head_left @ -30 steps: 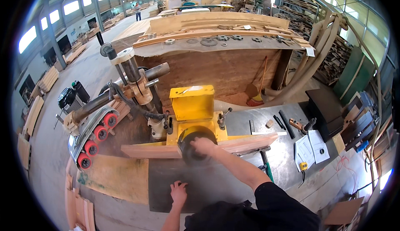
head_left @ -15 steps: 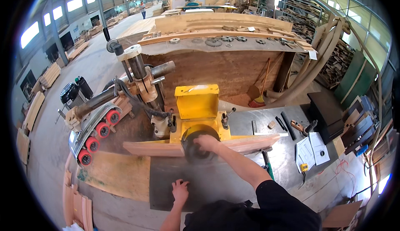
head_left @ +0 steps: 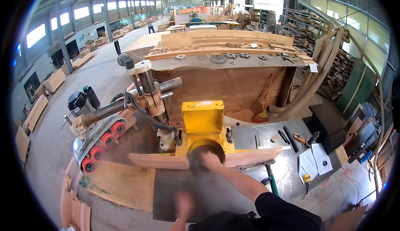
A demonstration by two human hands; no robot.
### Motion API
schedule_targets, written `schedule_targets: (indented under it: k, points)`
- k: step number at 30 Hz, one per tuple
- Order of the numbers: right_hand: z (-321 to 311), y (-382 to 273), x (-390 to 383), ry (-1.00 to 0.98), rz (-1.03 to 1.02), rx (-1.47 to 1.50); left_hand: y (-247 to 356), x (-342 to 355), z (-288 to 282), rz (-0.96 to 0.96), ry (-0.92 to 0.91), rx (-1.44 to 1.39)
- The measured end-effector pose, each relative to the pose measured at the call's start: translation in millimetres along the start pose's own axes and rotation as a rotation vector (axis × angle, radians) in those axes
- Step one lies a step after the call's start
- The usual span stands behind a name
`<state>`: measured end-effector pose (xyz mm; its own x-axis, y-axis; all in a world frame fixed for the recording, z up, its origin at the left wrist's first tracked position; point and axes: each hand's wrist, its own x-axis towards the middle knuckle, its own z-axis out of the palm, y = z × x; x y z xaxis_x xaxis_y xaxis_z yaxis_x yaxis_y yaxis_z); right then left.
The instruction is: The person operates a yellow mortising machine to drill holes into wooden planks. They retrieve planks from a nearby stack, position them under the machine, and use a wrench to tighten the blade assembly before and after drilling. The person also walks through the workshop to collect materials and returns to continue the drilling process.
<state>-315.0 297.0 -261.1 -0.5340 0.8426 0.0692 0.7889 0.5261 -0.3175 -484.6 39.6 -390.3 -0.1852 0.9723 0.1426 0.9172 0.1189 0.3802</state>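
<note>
In front of me, my right hand [head_left: 211, 161] reaches into the round opening of a yellow machine guard [head_left: 203, 118]. Its fingers look curled; what they grip in the dark recess is hidden. The guard's upper yellow flap stands raised. Low over the dark metal table [head_left: 168, 189], my left hand [head_left: 184, 204] is smeared by motion, so its fingers cannot be made out. Pale wooden fence boards [head_left: 158, 161] run out on either side of the opening.
A feeder unit with red wheels [head_left: 107, 140] stands left, on a jointed arm. Papers [head_left: 313, 164], a yellow tape measure [head_left: 307, 177] and black bars lie right. A green-handled tool [head_left: 272, 181] is beside my right forearm. Cutter discs [head_left: 217, 59] rest on the far bench [head_left: 187, 64].
The view has shifted, so the machine appears lower and slightly right. My right hand stays at the guard's opening. My left hand, earlier sharp with curled fingers, is now blurred and nearer me.
</note>
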Motion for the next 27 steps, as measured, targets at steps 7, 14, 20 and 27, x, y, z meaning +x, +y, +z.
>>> schedule_targets:
  k: [7,14,20,27]
  points:
    - [-14,-19,-44,0.111,0.178,0.194,2,-12,-4,-0.065,-0.036,0.0]
    - [-1,19,-139,0.173,0.202,0.331,5,-17,22,-0.031,-0.063,-0.013]
    - [-11,103,-207,0.342,0.405,0.251,90,71,-101,0.116,0.036,-0.138]
    - [-83,143,-257,0.599,0.545,0.356,5,235,-117,-0.046,0.501,-0.249]
